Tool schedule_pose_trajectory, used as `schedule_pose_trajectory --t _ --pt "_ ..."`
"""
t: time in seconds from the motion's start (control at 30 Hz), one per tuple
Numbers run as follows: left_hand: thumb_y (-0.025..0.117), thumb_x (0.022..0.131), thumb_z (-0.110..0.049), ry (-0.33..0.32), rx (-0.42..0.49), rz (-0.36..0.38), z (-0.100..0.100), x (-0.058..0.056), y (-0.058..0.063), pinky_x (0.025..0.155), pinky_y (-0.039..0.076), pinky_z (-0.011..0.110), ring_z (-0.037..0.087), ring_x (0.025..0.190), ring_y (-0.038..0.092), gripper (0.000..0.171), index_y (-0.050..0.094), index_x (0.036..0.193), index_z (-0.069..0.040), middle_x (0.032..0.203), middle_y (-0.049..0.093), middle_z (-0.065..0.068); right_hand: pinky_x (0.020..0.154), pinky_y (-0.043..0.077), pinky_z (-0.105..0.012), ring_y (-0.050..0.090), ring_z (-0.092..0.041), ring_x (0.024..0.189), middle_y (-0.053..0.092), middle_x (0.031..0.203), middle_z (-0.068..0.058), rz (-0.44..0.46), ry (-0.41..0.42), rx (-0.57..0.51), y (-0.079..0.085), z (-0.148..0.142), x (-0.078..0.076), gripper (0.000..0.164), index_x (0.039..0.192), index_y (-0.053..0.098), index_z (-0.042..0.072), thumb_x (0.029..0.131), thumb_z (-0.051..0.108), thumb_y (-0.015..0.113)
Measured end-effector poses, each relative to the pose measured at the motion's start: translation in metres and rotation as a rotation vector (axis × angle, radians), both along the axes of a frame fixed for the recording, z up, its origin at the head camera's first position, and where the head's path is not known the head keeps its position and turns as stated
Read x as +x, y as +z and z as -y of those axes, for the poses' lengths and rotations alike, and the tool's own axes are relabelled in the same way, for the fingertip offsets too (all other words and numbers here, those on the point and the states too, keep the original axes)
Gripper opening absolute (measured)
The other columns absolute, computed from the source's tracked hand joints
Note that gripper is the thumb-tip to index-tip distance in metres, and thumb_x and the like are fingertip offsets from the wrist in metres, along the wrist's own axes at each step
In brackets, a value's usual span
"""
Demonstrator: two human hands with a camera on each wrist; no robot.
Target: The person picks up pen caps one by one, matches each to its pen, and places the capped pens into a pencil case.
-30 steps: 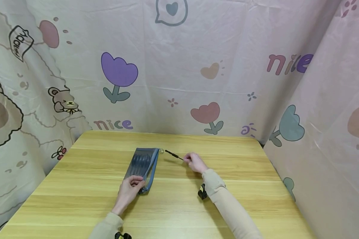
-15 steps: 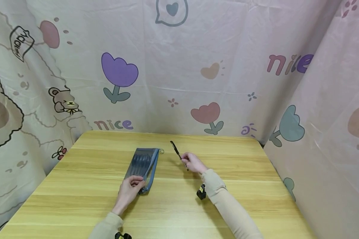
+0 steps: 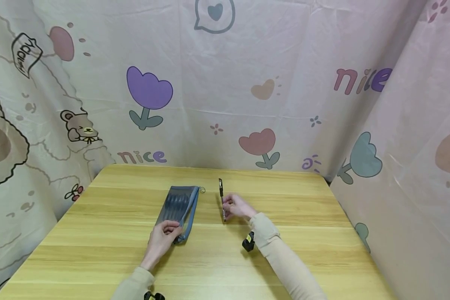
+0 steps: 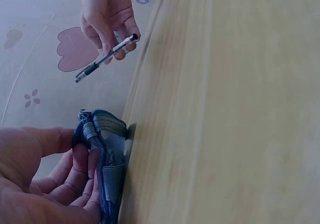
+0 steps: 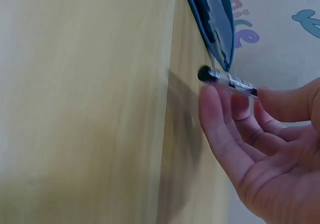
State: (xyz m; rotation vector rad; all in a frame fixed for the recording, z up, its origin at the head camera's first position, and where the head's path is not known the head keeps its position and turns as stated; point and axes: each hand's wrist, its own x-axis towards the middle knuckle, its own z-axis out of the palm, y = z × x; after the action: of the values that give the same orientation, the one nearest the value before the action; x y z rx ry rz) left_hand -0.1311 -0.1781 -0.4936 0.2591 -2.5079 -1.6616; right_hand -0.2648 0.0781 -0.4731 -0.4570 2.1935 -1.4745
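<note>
A blue-grey see-through pencil case [image 3: 178, 204] lies on the table with its zipped side parted, and several dark pens show inside. My left hand [image 3: 163, 241] pinches the near end of its edge between thumb and fingers; the left wrist view shows this grip on the pencil case [image 4: 107, 144] close up. To the right of the case, my right hand [image 3: 240, 207] holds a pen [image 3: 221, 189] with a clear barrel and black cap above the table. In the right wrist view the pen [image 5: 230, 81] sits between thumb and fingertips, its black end toward the camera.
The wooden table [image 3: 285, 258] reaches back to a printed curtain [image 3: 217, 83], which also hangs on both sides. A small metal ring [image 3: 202, 190] hangs from the far end of the case. Black wrist cameras sit below both wrists.
My right hand has turned the pen from slanting left to nearly in line with the view and shifted slightly left. The left hand and the pencil case have stayed put.
</note>
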Motion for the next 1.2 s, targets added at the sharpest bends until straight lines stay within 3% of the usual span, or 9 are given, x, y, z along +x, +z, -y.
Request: schedule_pose_trajectory --t 0.2,0.53,0.83,1.2 --pt "0.071 0.093 -0.012 -0.001 0.003 -0.002 0.000 0.000 0.000 0.069 0.050 0.019 0.006 0.075 0.061 0.023 0.069 0.108 0.005 0.094 0.072 0.013 0.071 0.062 -0.033 0.062 -0.019 0.070 0.061 0.102 -0.017 0.161 -0.055 -0.076 -0.004 0.015 0.005 0.034 0.130 0.046 -0.011 0.098 -0.001 0.056" --pt "0.071 0.093 -0.011 -0.002 0.005 -0.015 0.000 -0.001 0.000 0.070 0.050 0.019 0.004 0.074 0.062 0.020 0.069 0.107 0.004 0.093 0.073 0.013 0.069 0.062 -0.032 0.066 -0.019 0.063 0.066 0.092 -0.017 0.298 -0.075 -0.148 -0.007 0.045 0.010 0.036 0.129 0.049 -0.012 0.096 -0.003 0.059" --pt "0.072 0.093 -0.011 -0.016 0.004 -0.028 -0.001 -0.002 -0.001 0.070 0.050 0.019 0.004 0.074 0.061 0.021 0.069 0.107 0.005 0.093 0.073 0.013 0.064 0.062 -0.030 0.066 -0.018 0.057 0.067 0.083 -0.015 0.324 -0.059 -0.162 -0.009 0.070 0.016 0.029 0.123 0.055 -0.012 0.095 -0.005 0.060" --pt "0.070 0.093 -0.008 -0.008 0.012 -0.032 -0.001 -0.002 -0.001 0.072 0.050 0.018 0.003 0.075 0.062 0.016 0.070 0.105 0.003 0.092 0.074 0.013 0.060 0.061 -0.028 0.067 -0.017 0.053 0.073 0.085 -0.024 0.316 -0.096 -0.143 -0.009 0.092 0.018 0.022 0.116 0.061 -0.009 0.094 -0.004 0.063"
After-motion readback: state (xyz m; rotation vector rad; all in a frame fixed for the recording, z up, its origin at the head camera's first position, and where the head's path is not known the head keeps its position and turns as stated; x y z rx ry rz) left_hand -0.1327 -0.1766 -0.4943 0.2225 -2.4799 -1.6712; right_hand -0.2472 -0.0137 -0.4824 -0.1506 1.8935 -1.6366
